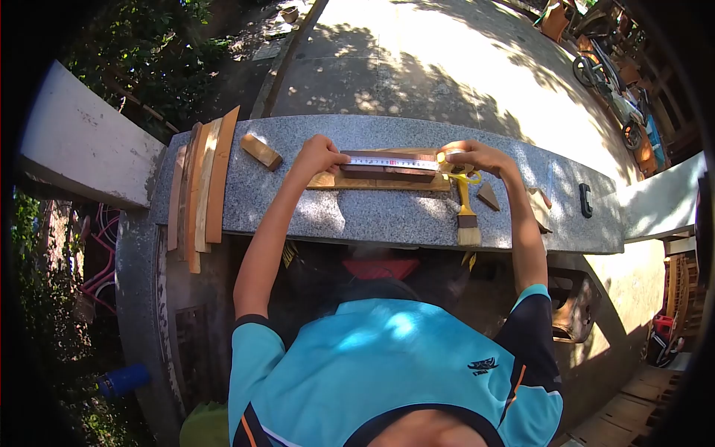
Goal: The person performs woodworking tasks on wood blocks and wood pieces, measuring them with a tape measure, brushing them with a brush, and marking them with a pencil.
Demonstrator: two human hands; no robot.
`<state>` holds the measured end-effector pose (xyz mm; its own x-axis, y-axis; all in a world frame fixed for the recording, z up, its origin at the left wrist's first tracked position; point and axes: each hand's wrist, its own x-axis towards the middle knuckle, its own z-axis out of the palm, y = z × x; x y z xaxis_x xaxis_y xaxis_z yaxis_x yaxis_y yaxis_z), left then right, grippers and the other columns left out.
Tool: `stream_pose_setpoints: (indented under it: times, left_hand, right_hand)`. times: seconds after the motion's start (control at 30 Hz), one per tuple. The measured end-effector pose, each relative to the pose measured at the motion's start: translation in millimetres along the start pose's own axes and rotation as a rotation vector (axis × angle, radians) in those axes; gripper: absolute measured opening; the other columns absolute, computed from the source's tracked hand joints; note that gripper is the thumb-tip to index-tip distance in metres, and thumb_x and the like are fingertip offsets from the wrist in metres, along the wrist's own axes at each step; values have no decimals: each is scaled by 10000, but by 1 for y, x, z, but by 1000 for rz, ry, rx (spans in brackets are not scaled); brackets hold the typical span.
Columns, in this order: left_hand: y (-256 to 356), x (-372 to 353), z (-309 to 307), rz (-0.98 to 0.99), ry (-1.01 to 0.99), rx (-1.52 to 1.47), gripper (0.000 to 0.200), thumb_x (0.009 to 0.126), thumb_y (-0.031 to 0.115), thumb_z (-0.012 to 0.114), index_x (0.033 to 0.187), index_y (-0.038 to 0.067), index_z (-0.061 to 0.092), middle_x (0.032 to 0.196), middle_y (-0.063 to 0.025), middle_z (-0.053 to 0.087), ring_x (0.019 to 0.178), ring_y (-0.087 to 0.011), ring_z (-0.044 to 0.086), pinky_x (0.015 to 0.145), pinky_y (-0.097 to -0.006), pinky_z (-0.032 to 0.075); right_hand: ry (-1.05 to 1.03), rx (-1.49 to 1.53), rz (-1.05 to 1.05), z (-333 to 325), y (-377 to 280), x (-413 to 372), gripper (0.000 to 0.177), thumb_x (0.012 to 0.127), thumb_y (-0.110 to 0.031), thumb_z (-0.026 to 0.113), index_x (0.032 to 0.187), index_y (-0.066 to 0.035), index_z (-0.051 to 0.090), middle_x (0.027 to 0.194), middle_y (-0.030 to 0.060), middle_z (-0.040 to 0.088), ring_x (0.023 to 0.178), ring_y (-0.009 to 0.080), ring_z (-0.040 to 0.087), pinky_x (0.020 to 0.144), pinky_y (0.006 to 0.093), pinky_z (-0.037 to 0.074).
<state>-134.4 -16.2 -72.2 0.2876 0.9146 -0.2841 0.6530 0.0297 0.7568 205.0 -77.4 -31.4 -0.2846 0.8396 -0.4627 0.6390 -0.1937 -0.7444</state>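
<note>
Lengthwise over dark wood (395,174), left hand (322,156) and right hand (480,157) hold tape (393,162)

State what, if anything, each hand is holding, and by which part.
A measuring tape: the left hand holds it at the left end of the extended blade, and the right hand holds it by the case at the other end.

A speckled grey stone bench (298,216) spans the middle of the frame. Across its left end lie several long wooden strips (199,179), overhanging the near edge. A short wooden block (261,152) lies tilted to their right. A pale board (335,182) lies at centre, with a yellow-handled brush (465,208), a dark wooden offcut (488,197) and a black C-shaped object (585,200) farther right.
</note>
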Motion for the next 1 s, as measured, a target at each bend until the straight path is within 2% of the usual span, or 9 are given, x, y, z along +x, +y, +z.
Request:
stream_pose_setpoints:
  times: [0.03, 0.13, 0.23, 0.4, 0.63, 0.73, 0.83, 0.93, 1.0]
  left_hand:
    - [5, -3, -1, -2, -1, 36, 249, 686, 184, 744, 696, -22, 605, 669, -135, 636, 582, -178, 641, 523, -276, 518]
    - [30, -23, 12, 181, 277, 732, 195, 715, 214, 687, 753, 37, 616, 759, -121, 637, 756, -245, 638, 635, -362, 503]
    - [27, -19, 29, 376, 272, 715, 121, 742, 198, 624, 807, 96, 630, 845, -102, 626, 899, -290, 586, 734, -416, 467]
    - [15, -18, 12, 458, 106, 664, 100, 776, 180, 579, 826, 104, 619, 853, -68, 607, 894, -256, 566, 787, -393, 432]
    - [46, -10, -23, 750, 74, 616, 141, 795, 234, 591, 912, 158, 612, 865, -43, 609, 938, -257, 552, 827, -416, 411]
    - [52, -6, 4, 834, 318, 70, 321, 791, 296, 610, 1065, 144, 542, 932, -93, 576, 903, -276, 541, 810, -384, 420]
    - [40, -5, 36, 813, 230, 317, 469, 781, 376, 619, 1154, 126, 484, 1021, -120, 553, 945, -284, 534, 793, -385, 439]
    - [20, 1, 55, 730, 17, 741, 538, 771, 440, 612, 1162, 88, 500, 991, -118, 582, 938, -282, 551, 761, -383, 451]
    - [19, 7, 53, 605, -76, 524, 513, 772, 502, 579, 1038, 64, 551, 888, -144, 594, 872, -313, 570, 715, -392, 454]
  right_hand:
    - [-17, -20, 18, 0, -2, -1, 563, 764, -376, 622, 1235, -93, 498, 894, 71, 621, 738, 137, 542, 633, 267, 430]
    - [-156, -149, 18, -6, -5, 0, 727, 690, -356, 690, 1322, -152, 393, 937, 82, 618, 750, 152, 544, 659, 271, 441]
    - [-38, -521, -94, 6, 7, 2, 721, 671, -321, 685, 1322, -213, 394, 966, 81, 601, 751, 152, 523, 660, 288, 430]
    - [-143, -130, 58, 18, -7, -23, 651, 682, -323, 657, 1277, -202, 421, 1128, 153, 538, 1065, 241, 507, 892, 356, 388]
    - [-144, -42, -110, 60, 5, -43, 669, 694, -360, 636, 1272, -112, 409, 1093, 111, 533, 983, 187, 525, 851, 310, 407]
    - [-7, 241, -124, 69, 26, -47, 655, 688, -360, 603, 1251, -64, 448, 1084, 84, 523, 987, 193, 506, 869, 313, 383]
    - [156, 550, -68, 66, 55, -53, 635, 678, -332, 568, 1236, -45, 471, 1080, 102, 524, 996, 204, 496, 874, 312, 370]
    - [175, 520, -124, 62, 52, -69, 627, 663, -312, 550, 1215, -20, 492, 1100, 129, 513, 1006, 222, 481, 878, 315, 361]
    - [214, 476, -176, 61, 44, -81, 633, 658, -311, 556, 1213, -15, 492, 1115, 144, 504, 1008, 242, 475, 889, 331, 357]
